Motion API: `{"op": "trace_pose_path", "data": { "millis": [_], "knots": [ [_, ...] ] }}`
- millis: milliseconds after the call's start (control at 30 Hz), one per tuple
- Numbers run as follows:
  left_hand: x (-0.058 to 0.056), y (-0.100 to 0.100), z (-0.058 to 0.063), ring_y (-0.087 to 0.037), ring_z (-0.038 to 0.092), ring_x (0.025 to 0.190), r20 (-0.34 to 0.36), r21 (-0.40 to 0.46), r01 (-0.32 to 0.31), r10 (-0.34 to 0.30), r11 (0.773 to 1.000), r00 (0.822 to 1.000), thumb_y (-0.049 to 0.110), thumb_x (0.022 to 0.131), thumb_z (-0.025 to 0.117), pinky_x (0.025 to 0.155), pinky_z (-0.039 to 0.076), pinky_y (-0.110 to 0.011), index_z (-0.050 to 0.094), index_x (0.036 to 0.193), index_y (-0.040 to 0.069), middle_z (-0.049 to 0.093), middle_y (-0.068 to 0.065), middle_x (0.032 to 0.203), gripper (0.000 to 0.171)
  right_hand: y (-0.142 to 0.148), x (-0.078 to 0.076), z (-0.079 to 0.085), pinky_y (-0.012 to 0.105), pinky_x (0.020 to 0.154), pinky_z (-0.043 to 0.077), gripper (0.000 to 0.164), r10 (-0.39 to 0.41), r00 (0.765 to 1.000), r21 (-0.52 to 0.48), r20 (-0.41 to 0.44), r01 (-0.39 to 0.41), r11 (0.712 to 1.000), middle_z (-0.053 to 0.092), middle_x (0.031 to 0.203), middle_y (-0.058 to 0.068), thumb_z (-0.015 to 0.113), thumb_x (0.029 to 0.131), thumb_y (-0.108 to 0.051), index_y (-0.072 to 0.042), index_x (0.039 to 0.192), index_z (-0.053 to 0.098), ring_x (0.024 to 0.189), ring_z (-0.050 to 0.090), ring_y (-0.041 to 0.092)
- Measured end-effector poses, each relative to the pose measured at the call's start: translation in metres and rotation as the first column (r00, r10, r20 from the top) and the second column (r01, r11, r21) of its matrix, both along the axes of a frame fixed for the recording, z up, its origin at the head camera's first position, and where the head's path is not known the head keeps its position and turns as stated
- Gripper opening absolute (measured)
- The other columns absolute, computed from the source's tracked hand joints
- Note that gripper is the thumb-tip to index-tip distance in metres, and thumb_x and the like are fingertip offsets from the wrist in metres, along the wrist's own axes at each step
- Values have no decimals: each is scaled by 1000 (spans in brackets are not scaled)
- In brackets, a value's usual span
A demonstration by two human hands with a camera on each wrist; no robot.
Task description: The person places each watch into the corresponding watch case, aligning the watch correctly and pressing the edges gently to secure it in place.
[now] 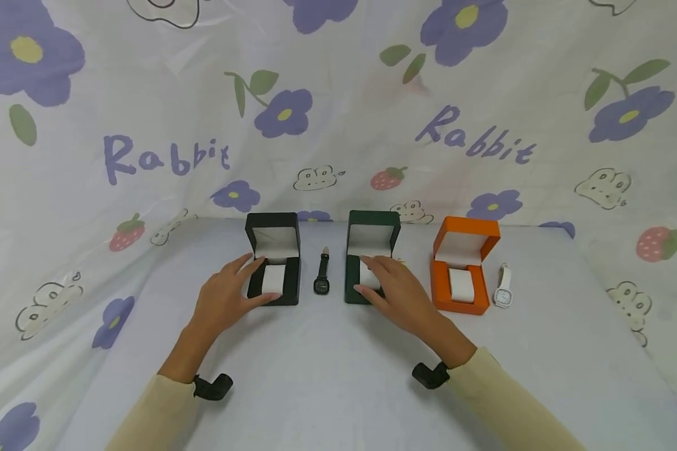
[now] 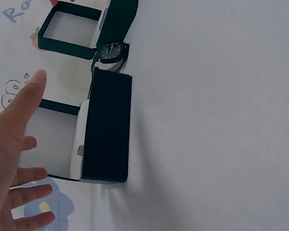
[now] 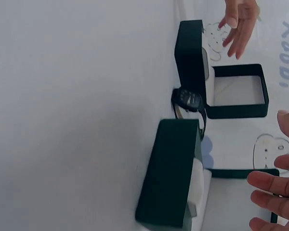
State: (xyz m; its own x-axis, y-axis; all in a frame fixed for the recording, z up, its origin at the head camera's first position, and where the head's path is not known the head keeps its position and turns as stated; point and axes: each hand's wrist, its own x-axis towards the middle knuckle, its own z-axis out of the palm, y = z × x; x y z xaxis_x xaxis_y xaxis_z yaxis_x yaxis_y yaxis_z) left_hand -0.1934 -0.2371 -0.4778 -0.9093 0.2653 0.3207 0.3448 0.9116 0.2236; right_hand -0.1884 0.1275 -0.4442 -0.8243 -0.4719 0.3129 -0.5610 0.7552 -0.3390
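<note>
A dark, nearly black watch box [image 1: 272,220] stands with its lid raised and a white cushion [image 1: 273,280] inside. Over its left side hovers my left hand [image 1: 220,297], thumb and fingers spread apart and holding nothing. To the right, a green watch box [image 1: 374,217] is likewise open, its white cushion [image 1: 368,275] partly hidden by my right hand [image 1: 400,294]. That hand's fingers are apart, with nothing between them in the right wrist view. Between both boxes lies a black watch [image 1: 321,285] with a dark strap. Whether either hand touches its box is unclear.
An orange watch box [image 1: 467,227], lid up, holds a white cushion [image 1: 461,285] on the right. Beside it lies a white watch [image 1: 503,296]. A printed cloth [image 1: 338,125] with flowers hangs behind the white table surface [image 1: 327,376].
</note>
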Motion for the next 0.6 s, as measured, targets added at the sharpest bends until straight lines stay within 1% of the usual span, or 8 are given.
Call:
{"op": "trace_pose_path", "data": {
  "millis": [133, 233, 400, 467, 600],
  "knots": [
    [-5, -6, -1, -40, 55, 129, 52, 29, 6, -8, 1000, 999, 60, 77, 82, 84, 59, -56, 54, 148, 15, 50, -17, 150, 89, -10, -6, -2, 49, 107, 49, 58, 11, 1000, -3, -26, -11, 1000, 61, 134, 16, 68, 98, -39, -7, 145, 55, 124, 58, 32],
    [-7, -9, -1, -39, 53, 132, 80, 47, 19, -22, 999, 997, 58, 77, 83, 87, 58, -56, 54, 148, 15, 51, -16, 150, 87, -18, -10, -3, 48, 104, 51, 52, 22, 999, 4, -34, -22, 1000, 64, 131, 17, 69, 98, -37, -5, 139, 61, 122, 60, 32],
    [-12, -14, -4, -38, 52, 133, 104, 61, 37, -44, 997, 994, 55, 79, 83, 91, 56, -58, 58, 145, 15, 53, -16, 148, 81, -32, -17, -5, 44, 102, 53, 43, 22, 1000, -5, 9, -22, 1000, 65, 126, 15, 71, 97, -33, -4, 129, 68, 119, 60, 29],
    [-14, -15, -6, -38, 52, 133, 112, 60, 42, -49, 997, 993, 55, 79, 82, 92, 56, -58, 58, 145, 15, 53, -17, 148, 80, -37, -19, -6, 42, 101, 54, 41, 17, 999, 1, 32, -17, 1000, 66, 122, 13, 71, 97, -32, -4, 127, 70, 116, 60, 27],
    [-16, -19, -8, -38, 52, 132, 116, 56, 68, -74, 996, 991, 51, 80, 83, 93, 55, -58, 58, 145, 14, 54, -17, 146, 79, -46, -23, -8, 41, 97, 55, 39, 16, 999, 34, 43, -18, 999, 65, 118, 13, 71, 97, -32, -3, 124, 71, 113, 60, 26]
  ]
}}
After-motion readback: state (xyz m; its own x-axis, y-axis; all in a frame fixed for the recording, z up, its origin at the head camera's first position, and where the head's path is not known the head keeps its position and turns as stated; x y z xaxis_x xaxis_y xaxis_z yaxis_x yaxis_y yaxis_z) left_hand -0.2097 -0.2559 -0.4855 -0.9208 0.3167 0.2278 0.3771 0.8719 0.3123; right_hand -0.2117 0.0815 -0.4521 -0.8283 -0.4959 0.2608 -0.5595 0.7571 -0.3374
